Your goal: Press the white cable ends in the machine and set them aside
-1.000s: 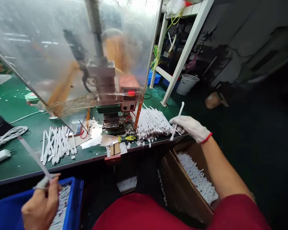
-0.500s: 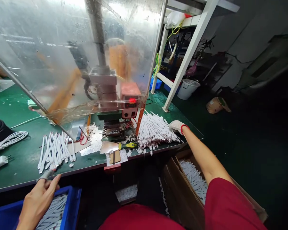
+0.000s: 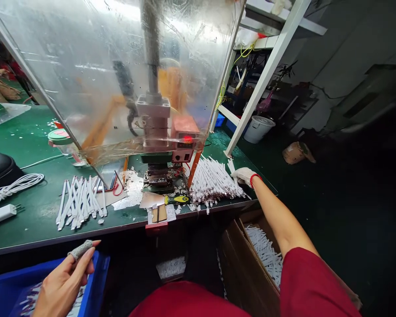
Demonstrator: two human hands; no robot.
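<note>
My right hand [image 3: 244, 175], in a white knitted glove with a red cuff, is closed on a few short white cables [image 3: 231, 166] at the right edge of a large pile of white cables [image 3: 214, 178]. Its fingertips are partly hidden. My left hand [image 3: 64, 273] hovers in front of the table edge, over a blue bin [image 3: 100, 279]. A grey sleeve covers its index finger, which is stretched out beside the thumb; I see nothing held there. A smaller group of white cables [image 3: 81, 202] lies on the green table [image 3: 36, 233] above it.
A press machine [image 3: 156, 127] stands behind a clear plastic shield [image 3: 95, 79]. Before it lies a scraper [image 3: 166, 199] with a yellow-black handle. At lower right is a cardboard box [image 3: 242, 259] of white cables. A white charger [image 3: 1, 215] lies left; a white rack [image 3: 264, 79] stands right.
My left hand has moved right and away from the table edge, off the small cable group. My right hand has drawn some cables up at the pile's right side. The view has shifted slightly.
</note>
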